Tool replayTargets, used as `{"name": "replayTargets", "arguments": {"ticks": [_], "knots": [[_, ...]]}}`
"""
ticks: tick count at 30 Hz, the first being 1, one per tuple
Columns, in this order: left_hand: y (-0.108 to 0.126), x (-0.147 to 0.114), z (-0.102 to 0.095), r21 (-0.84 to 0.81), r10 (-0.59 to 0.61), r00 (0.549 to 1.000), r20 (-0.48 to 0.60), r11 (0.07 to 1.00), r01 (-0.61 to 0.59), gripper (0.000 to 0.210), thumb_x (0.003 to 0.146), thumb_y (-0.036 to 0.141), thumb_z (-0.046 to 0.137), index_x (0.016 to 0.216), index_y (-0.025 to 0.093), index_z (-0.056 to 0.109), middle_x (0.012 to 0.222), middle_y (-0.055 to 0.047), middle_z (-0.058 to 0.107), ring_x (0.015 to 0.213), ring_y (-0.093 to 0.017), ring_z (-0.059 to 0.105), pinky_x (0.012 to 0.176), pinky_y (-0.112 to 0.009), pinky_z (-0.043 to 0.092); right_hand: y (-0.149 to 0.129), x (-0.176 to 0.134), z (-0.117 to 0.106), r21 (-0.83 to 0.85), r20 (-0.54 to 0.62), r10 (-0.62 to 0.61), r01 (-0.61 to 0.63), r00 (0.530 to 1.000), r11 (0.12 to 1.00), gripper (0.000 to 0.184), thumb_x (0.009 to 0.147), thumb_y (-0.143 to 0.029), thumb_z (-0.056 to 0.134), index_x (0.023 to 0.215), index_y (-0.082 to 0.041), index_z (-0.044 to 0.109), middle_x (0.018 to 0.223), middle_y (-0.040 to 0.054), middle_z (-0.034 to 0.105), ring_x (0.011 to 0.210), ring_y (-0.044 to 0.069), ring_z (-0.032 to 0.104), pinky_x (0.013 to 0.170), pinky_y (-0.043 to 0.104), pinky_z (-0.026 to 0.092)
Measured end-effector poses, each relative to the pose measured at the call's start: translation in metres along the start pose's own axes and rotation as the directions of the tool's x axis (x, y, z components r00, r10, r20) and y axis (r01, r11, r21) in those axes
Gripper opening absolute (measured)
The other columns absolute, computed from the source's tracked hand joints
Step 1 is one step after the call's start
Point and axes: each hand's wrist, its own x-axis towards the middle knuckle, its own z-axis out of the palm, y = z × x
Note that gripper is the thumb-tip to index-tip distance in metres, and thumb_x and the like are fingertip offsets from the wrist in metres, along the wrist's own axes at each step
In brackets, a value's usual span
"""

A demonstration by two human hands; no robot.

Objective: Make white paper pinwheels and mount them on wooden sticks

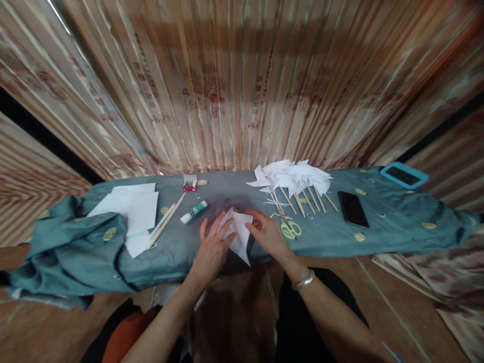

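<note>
A white piece of paper (pixel 242 234), partly folded with a point toward me, is between my hands at the table's front edge. My left hand (pixel 212 249) has its thumb and fingertips closed on the paper's left side, with other fingers lifted apart. At its right corner, my right hand (pixel 267 233) pinches the paper between thumb and fingers. Fingers cover parts of the folds. Just right of my right hand lie green-handled scissors (pixel 290 230). A glue stick (pixel 194 212) lies to the left of my left hand.
White paper pinwheels (pixel 291 176) on wooden sticks lie in a pile at the back right, beside thin paper strips (pixel 269 202). A black phone (pixel 353 209) and blue-framed device (pixel 404 175) are farther right. Left are paper sheets (pixel 139 206), loose sticks (pixel 166 222) and a small red box (pixel 190 184).
</note>
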Motion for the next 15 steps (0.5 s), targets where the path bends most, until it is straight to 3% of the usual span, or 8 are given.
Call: {"name": "replayTargets", "arguments": {"ticks": [2, 4, 7, 9, 11, 15], "knots": [[-0.005, -0.001, 0.003, -0.056, 0.014, 1.0, 0.008, 0.998, -0.014, 0.031, 0.085, 0.005, 0.049, 0.094, 0.024, 0.072, 0.123, -0.007, 0.068, 0.131, -0.031, 0.047, 0.113, -0.067, 0.009, 0.005, -0.001, -0.006, -0.167, 0.003, -0.047, 0.047, 0.999, 0.985, 0.036, 0.084, -0.018, 0.055, 0.119, -0.017, 0.064, 0.09, 0.007, 0.072, 0.076, 0.02, 0.066, 0.076, 0.035, 0.053], [-0.009, -0.003, 0.007, -0.108, 0.026, 1.0, 0.007, 0.994, -0.025, 0.029, 0.087, 0.007, 0.05, 0.09, 0.025, 0.072, 0.112, -0.005, 0.073, 0.124, -0.029, 0.054, 0.113, -0.068, 0.006, 0.008, -0.006, -0.01, -0.376, 0.018, -0.173, 0.167, 0.985, 0.911, 0.038, 0.085, -0.01, 0.051, 0.12, -0.015, 0.064, 0.121, 0.016, 0.065, 0.106, 0.026, 0.063, 0.093, 0.041, 0.049], [-0.011, -0.007, 0.011, -0.135, 0.033, 0.999, 0.016, 0.99, -0.031, 0.029, 0.089, 0.008, 0.048, 0.093, 0.025, 0.071, 0.108, -0.004, 0.074, 0.121, -0.027, 0.057, 0.114, -0.068, 0.006, 0.007, -0.017, -0.008, -0.633, 0.137, -0.363, 0.363, 0.922, 0.684, 0.047, 0.086, -0.003, 0.047, 0.129, -0.016, 0.057, 0.15, 0.0206, 0.039, 0.139, 0.035, 0.035, 0.107, 0.054, 0.035], [-0.011, -0.009, 0.011, -0.123, 0.038, 0.999, 0.026, 0.992, -0.034, 0.03, 0.091, 0.008, 0.047, 0.095, 0.026, 0.071, 0.108, -0.004, 0.074, 0.12, -0.026, 0.058, 0.114, -0.067, 0.005, 0.005, -0.025, -0.005, -0.683, 0.259, -0.412, 0.467, 0.874, 0.561, 0.047, 0.088, -0.003, 0.047, 0.132, -0.018, 0.055, 0.152, 0.0202, 0.036, 0.143, 0.036, 0.027, 0.108, 0.058, 0.03], [-0.012, -0.011, 0.01, -0.107, 0.05, 0.998, 0.033, 0.993, -0.047, 0.031, 0.091, 0.008, 0.046, 0.097, 0.025, 0.07, 0.109, -0.004, 0.074, 0.119, -0.026, 0.059, 0.114, -0.067, 0.005, 0.006, -0.032, -0.001, -0.675, 0.352, -0.417, 0.536, 0.838, 0.507, 0.041, 0.09, -0.007, 0.048, 0.128, -0.017, 0.057, 0.149, 0.0196, 0.041, 0.141, 0.036, 0.03, 0.109, 0.058, 0.03], [-0.015, -0.018, 0.008, -0.115, 0.08, 0.996, 0.034, 0.991, -0.075, 0.033, 0.091, 0.008, 0.045, 0.101, 0.026, 0.07, 0.111, -0.005, 0.073, 0.116, -0.025, 0.06, 0.115, -0.064, 0.007, 0.015, -0.04, -0.004, -0.607, 0.431, -0.408, 0.594, 0.805, 0.528, 0.04, 0.089, -0.005, 0.047, 0.126, -0.016, 0.058, 0.142, 0.0167, 0.051, 0.138, 0.03, 0.039, 0.111, 0.052, 0.032]]}}
